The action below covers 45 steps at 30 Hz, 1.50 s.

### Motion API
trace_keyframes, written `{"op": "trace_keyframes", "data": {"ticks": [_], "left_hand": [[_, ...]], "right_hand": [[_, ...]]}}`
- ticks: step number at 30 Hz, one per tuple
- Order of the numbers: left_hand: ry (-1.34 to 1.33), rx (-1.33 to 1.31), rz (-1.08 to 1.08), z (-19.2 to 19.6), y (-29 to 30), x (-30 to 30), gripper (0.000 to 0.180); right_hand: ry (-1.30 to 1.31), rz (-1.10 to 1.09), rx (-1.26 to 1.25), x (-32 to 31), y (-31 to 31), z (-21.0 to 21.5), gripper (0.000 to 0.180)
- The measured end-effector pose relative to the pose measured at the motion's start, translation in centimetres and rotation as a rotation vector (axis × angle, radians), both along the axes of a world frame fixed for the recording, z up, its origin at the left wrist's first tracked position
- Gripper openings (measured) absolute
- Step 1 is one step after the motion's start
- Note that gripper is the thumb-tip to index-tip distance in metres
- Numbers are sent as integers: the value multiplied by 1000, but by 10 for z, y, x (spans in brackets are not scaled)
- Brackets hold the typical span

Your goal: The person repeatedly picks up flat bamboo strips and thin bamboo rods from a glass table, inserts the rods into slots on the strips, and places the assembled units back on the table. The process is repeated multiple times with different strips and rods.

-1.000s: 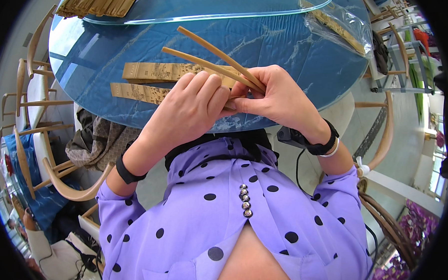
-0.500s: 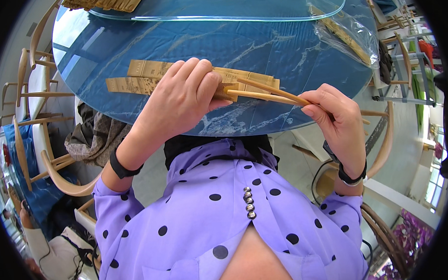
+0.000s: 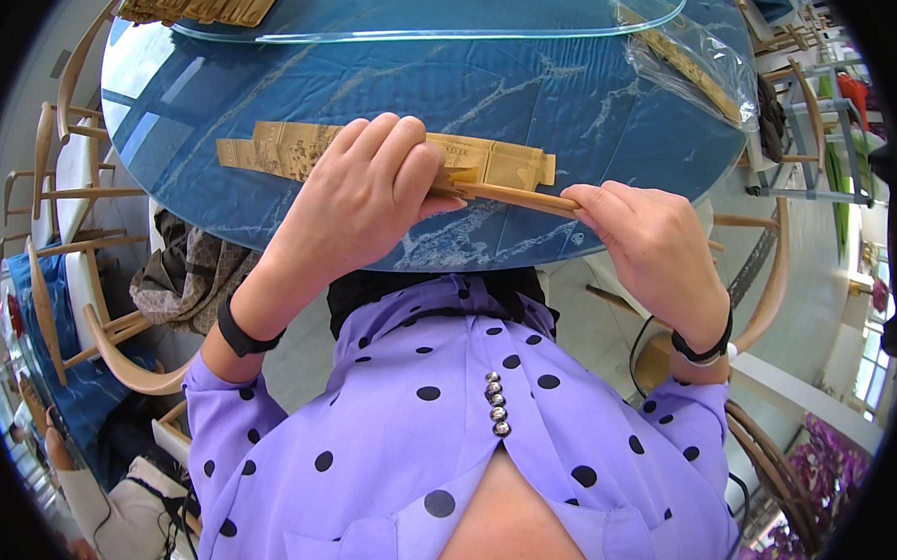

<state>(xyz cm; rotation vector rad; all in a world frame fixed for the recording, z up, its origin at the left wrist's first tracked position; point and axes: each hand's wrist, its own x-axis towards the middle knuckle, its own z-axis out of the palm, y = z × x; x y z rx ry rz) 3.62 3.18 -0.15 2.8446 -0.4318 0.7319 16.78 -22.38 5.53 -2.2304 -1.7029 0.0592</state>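
Observation:
My left hand [image 3: 379, 178] is closed around a tan printed paper chopstick sleeve [image 3: 287, 145], just above the near part of the blue table. A second flat tan sleeve seems to overlap it, and my fingers hide where the two part. Between the fingertips of my right hand [image 3: 647, 236] is a pair of wooden chopsticks [image 3: 525, 198], lying close together. Their far ends meet the sleeve's opening beside my left thumb. How deep they reach inside is hidden.
The round blue marbled table [image 3: 501, 98] carries a glass turntable [image 3: 408, 34]. A pile of tan sleeves [image 3: 201, 5] lies far left, and a clear plastic bag [image 3: 705, 74] with a tan strip inside lies right. Wooden chairs [image 3: 132, 369] stand on both sides.
The chopsticks, spread at an angle before, now lie together. My right hand has moved left and lower, closer to the sleeve. The left ends of the sleeves have shifted and overlap more.

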Motion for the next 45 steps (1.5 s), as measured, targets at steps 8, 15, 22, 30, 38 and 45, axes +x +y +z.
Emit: {"op": "trace_keyframes", "data": {"ticks": [8, 15, 22, 30, 38, 45], "left_hand": [[42, 9, -11, 6, -4, -2, 40], [39, -92, -37, 6, -4, -1, 47], [120, -339, -113, 9, 4, -4, 32], [64, -368, -6, 10, 1, -2, 10], [-76, -221, 74, 14, 0, 0, 5], [-192, -1058, 369, -5, -32, -42, 28]], "right_hand": [[112, -42, -160, -1, 5, 9, 20], [3, 21, -43, -11, 19, 3, 27], [-54, 52, 102, -5, 23, -14, 35], [-110, 12, 85, -16, 29, -17, 30], [1, -40, 152, -18, 37, -31, 28], [108, -164, 308, -33, 47, -37, 27]]}}
